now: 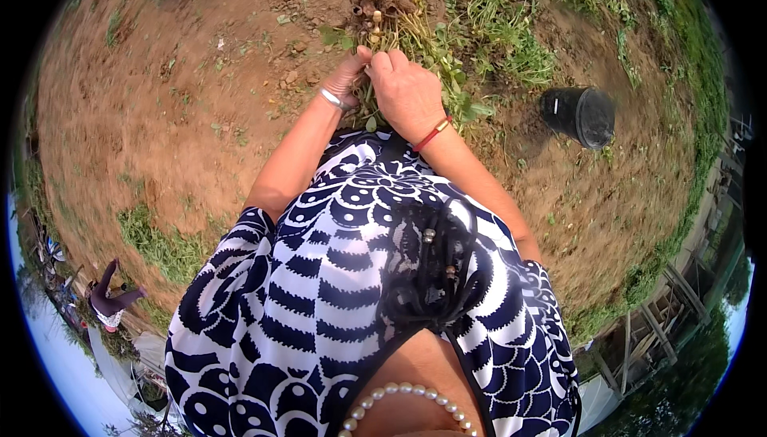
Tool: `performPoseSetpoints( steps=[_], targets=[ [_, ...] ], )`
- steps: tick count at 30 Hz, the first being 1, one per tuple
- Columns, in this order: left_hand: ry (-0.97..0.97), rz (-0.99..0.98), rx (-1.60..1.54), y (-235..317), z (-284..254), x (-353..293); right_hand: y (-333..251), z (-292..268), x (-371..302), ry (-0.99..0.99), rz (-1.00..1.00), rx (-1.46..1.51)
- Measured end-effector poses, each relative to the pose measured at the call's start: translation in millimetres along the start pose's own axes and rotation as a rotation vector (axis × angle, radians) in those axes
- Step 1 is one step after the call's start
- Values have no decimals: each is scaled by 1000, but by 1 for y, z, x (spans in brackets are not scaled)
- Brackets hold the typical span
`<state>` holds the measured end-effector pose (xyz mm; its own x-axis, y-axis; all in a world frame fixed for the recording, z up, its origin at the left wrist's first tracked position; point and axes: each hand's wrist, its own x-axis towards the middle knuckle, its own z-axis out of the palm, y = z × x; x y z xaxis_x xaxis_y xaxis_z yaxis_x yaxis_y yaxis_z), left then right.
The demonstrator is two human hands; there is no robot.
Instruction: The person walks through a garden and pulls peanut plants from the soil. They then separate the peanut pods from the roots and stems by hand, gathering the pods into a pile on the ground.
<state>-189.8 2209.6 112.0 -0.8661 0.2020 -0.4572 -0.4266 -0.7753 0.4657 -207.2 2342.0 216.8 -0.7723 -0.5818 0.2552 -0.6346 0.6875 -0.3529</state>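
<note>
In front of me, both my hands are closed and close together on a bunch of uprooted peanut plants (438,52). My left hand (348,77), with a silver bracelet at the wrist, grips the thin stems from the left side. My right hand (404,92), with a red band at its wrist, is curled on the same stems, its fingers next to the left thumb. Brownish pods (369,4) and tangled roots show at the far end of the bunch. Green leaves spread out to the right, and the stems between my fingers are partly hidden.
A black plastic bucket (577,116) lies tipped on the soil to the right. More pulled green plants (507,29) lie beyond the bunch. Bare brown soil (160,117) stretches left, with a grass patch (160,241). Another person (110,303) is far off at lower left.
</note>
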Motion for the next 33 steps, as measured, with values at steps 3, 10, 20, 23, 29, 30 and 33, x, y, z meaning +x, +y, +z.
performPoseSetpoints(
  steps=[3,10,20,23,29,30,33],
  targets=[
    [105,-116,63,4,1,-1,-2,3,-1,-41,-60,-58],
    [-49,-107,-22,-1,-20,7,-7,0,-9,-148,-10,32],
    [41,-77,-102,12,45,-14,-13,-21,-18,-436,-116,721],
    [-230,-74,-193,11,22,6,-20,-4,-34,-175,-126,1331],
    [-216,84,-69,40,-36,9,74,-76,-56,48,670,2085],
    [-266,62,-90,47,-49,10,96,-69,-70,166,845,2085],
    [-306,2,-111,53,-42,5,183,-31,-135,395,1528,1962]
  ],
)
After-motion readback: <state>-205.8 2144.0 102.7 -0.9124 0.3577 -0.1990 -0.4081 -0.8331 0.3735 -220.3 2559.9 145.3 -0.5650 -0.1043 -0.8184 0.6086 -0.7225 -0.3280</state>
